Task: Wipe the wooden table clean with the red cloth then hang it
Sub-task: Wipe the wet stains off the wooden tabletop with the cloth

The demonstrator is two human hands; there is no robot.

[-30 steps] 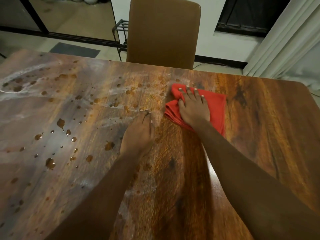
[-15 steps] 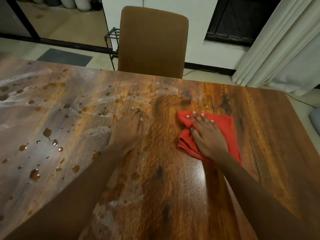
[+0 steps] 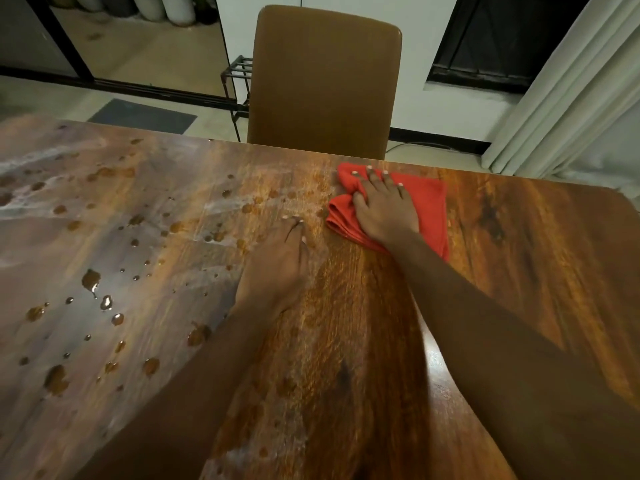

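Observation:
The folded red cloth (image 3: pixel 427 202) lies on the wooden table (image 3: pixel 540 265) near its far edge, right of centre. My right hand (image 3: pixel 382 209) presses flat on the cloth with fingers spread, covering its middle. Just left of the cloth, my left hand (image 3: pixel 277 268) rests flat on the bare wood, fingers pointing away from me. Brown droplets (image 3: pixel 90 279) and whitish smears cover the left half of the table. The wood to the right of the cloth looks clean.
A brown chair (image 3: pixel 322 81) stands behind the table's far edge, right above the cloth. A dark metal rack (image 3: pixel 239 77) is on the floor behind it. White curtains (image 3: pixel 571 84) hang at the far right. A grey mat (image 3: pixel 142 116) lies on the floor at the left.
My right hand has pushed the red cloth away from me, from mid-table to the far edge by the chair. The left hand stays planted on the wood.

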